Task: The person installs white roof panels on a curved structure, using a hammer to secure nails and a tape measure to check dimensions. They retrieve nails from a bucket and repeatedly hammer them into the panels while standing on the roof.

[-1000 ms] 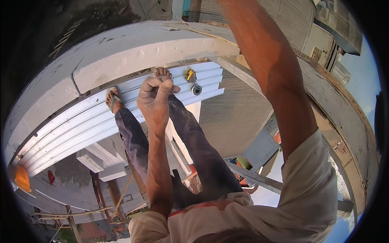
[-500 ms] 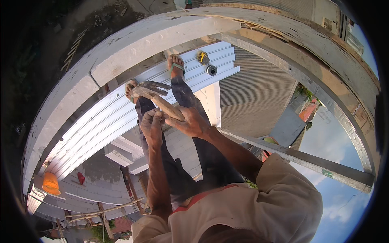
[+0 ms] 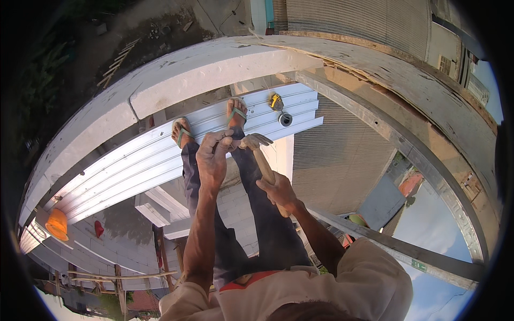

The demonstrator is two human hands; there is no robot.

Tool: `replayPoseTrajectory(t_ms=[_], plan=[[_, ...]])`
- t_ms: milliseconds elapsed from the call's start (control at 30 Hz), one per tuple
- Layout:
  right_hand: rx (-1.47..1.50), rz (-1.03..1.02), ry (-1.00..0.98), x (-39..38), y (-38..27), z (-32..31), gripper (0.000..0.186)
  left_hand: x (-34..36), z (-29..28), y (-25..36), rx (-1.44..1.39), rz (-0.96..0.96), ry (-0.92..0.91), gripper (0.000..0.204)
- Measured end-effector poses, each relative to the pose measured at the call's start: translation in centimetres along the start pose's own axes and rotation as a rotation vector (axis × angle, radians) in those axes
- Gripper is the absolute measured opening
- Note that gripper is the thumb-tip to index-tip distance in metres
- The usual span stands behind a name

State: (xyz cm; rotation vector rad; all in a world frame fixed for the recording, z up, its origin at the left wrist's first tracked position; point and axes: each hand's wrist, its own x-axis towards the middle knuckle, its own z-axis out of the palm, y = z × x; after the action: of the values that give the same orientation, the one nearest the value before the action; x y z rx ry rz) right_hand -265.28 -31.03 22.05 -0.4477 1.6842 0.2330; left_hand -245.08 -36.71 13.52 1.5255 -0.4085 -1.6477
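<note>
My right hand [image 3: 278,192] is wrapped round the wooden handle of a claw hammer [image 3: 263,165]. The hammer's head points away from me, close beside the fingers of my left hand [image 3: 213,158]. Those left fingers are raised and pinched together; whatever is between them is too small to name. Below both hands, my feet in green-strapped sandals stand on a ribbed white metal panel [image 3: 134,174]. On the panel's right part lie a yellow and black tape measure [image 3: 276,101] and a dark round roll [image 3: 285,119] with a pale centre.
A pale concrete beam [image 3: 182,88] curves along the panel's far side. To the right, metal channels [image 3: 396,117] frame a drop over a corrugated roof [image 3: 337,160]. An orange bucket [image 3: 57,224] stands at the left. Lower ground shows beyond the beam.
My right hand has moved right and lower, with the hammer turned more upright. My left hand has come off the handle's side and risen, still pinched. The view has shifted.
</note>
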Motion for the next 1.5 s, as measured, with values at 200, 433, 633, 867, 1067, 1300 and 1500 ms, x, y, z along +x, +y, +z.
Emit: replayPoseTrajectory(t_ms=[200,433,633,867,1067,1300,1500], plan=[[0.087,-0.336,0.163,0.0,-2.9,-3.3,0.038,13.7,9.9,5.3,0.135,0.435,-0.007,0.023],[0.144,-0.489,0.205,-0.8,-13.3,-7.2,0.044,27.2,17.0,4.1,0.18,0.201,-0.168,0.024],[-0.098,-0.744,0.425,-1.9,-22.2,-9.2,0.059,28.5,17.9,2.7,0.245,0.116,-0.193,0.022],[-0.402,-1.071,0.521,5.0,-36.7,-7.6,0.047,28.8,17.7,2.1,0.201,0.109,-0.221,0.018],[-1.041,-1.129,0.646,12.7,-51.4,-9.1,0.037,29.4,18.9,0.7,0.223,0.244,-0.166,0.01],[-1.662,-0.703,0.434,12.7,-51.4,-12.3,0.046,32.2,17.8,-1.3,0.254,0.143,-0.062,0.008],[-1.53,-0.631,0.276,9.7,-41.6,-20.5,0.053,32.0,18.7,-1.5,0.14,0.027,-0.187,0.017]])
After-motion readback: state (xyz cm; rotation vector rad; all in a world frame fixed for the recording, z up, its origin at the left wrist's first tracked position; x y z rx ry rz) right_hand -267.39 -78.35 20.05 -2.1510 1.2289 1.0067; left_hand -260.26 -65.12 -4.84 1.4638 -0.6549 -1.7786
